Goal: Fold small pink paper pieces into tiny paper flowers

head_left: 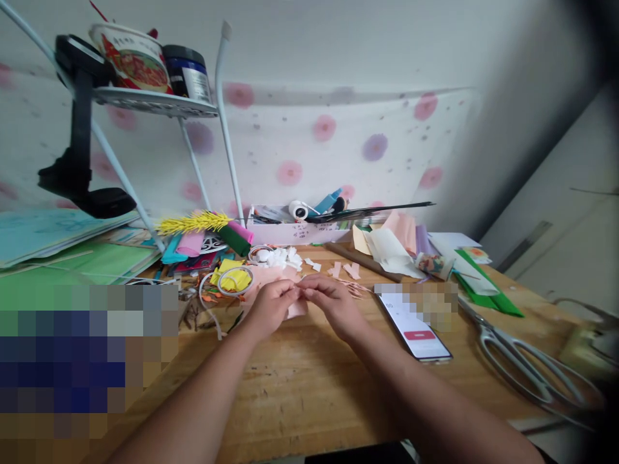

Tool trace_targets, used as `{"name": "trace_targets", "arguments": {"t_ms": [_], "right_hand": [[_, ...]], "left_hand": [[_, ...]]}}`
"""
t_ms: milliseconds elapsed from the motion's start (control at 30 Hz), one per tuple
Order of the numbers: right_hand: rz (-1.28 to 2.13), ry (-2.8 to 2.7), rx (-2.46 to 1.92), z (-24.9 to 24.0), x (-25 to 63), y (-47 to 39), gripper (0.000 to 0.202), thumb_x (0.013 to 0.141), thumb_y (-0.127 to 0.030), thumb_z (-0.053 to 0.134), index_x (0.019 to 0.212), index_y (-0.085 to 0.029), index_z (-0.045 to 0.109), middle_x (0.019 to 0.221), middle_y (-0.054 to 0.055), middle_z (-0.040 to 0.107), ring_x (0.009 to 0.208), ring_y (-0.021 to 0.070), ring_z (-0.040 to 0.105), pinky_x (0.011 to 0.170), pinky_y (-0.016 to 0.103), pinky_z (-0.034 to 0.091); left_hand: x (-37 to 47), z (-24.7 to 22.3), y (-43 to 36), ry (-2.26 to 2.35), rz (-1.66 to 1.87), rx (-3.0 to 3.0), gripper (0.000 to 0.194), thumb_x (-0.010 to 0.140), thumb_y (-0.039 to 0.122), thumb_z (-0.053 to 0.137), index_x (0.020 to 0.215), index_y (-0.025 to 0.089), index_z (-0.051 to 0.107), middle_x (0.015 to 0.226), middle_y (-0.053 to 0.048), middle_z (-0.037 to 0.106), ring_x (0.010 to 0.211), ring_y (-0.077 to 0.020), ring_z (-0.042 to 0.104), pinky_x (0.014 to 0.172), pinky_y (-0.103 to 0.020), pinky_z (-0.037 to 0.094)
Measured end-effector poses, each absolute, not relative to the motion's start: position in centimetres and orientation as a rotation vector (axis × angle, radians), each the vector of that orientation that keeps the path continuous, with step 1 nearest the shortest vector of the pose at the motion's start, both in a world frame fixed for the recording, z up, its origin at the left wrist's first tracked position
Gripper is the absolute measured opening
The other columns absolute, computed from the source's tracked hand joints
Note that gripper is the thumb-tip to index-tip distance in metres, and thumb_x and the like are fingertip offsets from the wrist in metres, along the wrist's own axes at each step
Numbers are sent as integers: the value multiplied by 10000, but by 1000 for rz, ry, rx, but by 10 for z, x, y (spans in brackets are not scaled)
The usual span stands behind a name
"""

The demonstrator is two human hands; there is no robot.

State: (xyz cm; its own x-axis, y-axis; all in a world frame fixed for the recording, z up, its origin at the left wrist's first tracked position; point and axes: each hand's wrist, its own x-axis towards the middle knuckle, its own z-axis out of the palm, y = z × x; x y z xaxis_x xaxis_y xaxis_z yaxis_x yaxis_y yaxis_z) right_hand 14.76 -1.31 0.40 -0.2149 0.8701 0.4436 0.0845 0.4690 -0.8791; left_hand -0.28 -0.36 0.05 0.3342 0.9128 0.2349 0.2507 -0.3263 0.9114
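Left hand (273, 310) and right hand (334, 304) meet at the fingertips; whether either grips anything cannot be determined. Pink paper (296, 310) shows beneath, nearer the left hand.

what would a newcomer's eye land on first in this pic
Probably the left hand and right hand, their fingertips close together near mid-picture by some pale pink paper; what they might pinch is too small to tell. Next, perhaps the bristly bright yellow stem, farther back on the left, and the big metal scissors on the right of the wooden table, right of the lit phone.
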Motion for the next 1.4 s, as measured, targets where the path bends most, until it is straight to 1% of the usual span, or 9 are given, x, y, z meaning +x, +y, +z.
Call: {"name": "trace_targets", "arguments": {"t_ms": [133,267,367,600,833,1000,1133,1267,1400], "right_hand": [[832,-1650,-816,2,149,-13,133,708,-258,584,819,-226,651,816,30,591,785,138,538,728,278,430],[920,-1608,-808,0,150,-13,136,711,-284,582,811,-222,651,748,14,602,689,119,553,658,255,440],[914,-1621,-781,0,150,-13,139,715,-288,580,819,-233,653,741,10,598,694,115,556,654,244,443],[624,-1718,-697,4,150,-21,148,748,-256,552,842,-192,646,763,38,558,732,118,537,657,236,436],[378,-1798,-853,9,149,-24,99,771,-231,507,704,-159,524,660,9,510,642,106,473,582,218,379],[284,-1812,-960,5,150,-23,74,757,-198,512,707,-158,550,680,16,506,648,112,468,584,226,377],[279,-1837,-917,3,148,-23,153,781,-168,473,842,-172,613,760,42,523,715,123,488,643,244,409],[352,-1853,-834,-1,146,-20,258,804,-173,447,1020,-204,585,853,56,529,790,127,496,693,255,428],[476,-1807,-779,-4,147,-16,263,790,-191,491,1032,-232,586,834,38,527,784,118,504,690,252,435]], "left_hand": [[-3,2,-5,995,965,1699,284,783,359,396,775,138,574,714,-25,576,638,-127,511,553,-220,384],[-4,4,-7,911,929,1621,262,773,317,421,705,131,593,743,-44,589,714,-144,522,635,-237,400],[-5,7,-9,874,906,1531,228,758,282,456,659,125,589,697,-36,574,665,-126,503,593,-221,380],[-5,10,-12,745,849,1272,224,710,328,558,637,116,565,601,-7,533,517,-78,448,498,-197,323],[2,4,-9,740,987,1282,214,682,311,609,766,114,606,749,-50,588,721,-150,522,648,-244,387],[-1,2,-7,777,954,1268,258,697,348,586,774,103,609,747,-62,594,666,-140,531,590,-235,394],[1,-1,-7,806,973,1235,248,660,320,625,771,99,609,696,-51,593,613,-134,524,539,-226,379],[4,-3,-6,760,1057,1142,209,677,299,605,758,107,607,677,-41,591,579,-121,513,527,-224,372],[3,-1,-5,715,1062,1151,153,696,261,580,717,114,616,671,-31,594,624,-126,526,583,-237,389]]}}
